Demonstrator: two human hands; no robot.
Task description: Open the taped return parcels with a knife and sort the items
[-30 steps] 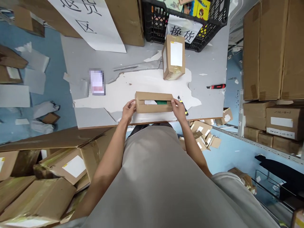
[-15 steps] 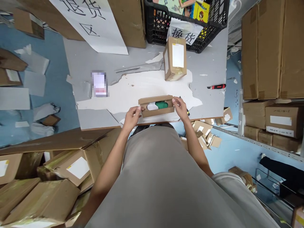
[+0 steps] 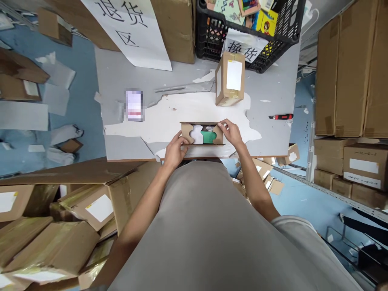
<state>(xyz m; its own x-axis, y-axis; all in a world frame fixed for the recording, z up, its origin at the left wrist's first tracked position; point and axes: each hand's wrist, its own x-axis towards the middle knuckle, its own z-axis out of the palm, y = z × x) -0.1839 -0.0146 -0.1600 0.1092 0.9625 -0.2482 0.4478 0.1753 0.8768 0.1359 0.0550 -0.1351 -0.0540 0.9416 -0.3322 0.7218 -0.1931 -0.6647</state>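
A small cardboard box (image 3: 186, 129) lies open-topped near the table's front edge, its long flaps standing up and its end flaps folded inward. Inside it are a white piece (image 3: 197, 135) and a green piece (image 3: 208, 137), whose kind I cannot make out. My left hand (image 3: 176, 149) grips the box's left end, thumb and fingers at the lower left corner. At the upper right corner, my right hand (image 3: 229, 131) pinches the edge of the box. A taller taped carton (image 3: 221, 79) with a white label stands behind it.
A black plastic crate (image 3: 209, 40) with colourful packages stands at the back, beside a large carton (image 3: 178, 32). A red-and-black utility knife (image 3: 281, 117) lies to the right; a blurred-out phone-like object (image 3: 133, 105) lies left. A large box of cartons (image 3: 124, 202) is at lower left.
The box has turned so its open top faces me more squarely, with the long flaps spread upright. My left hand has shifted onto its lower left corner. The whole view has moved slightly.
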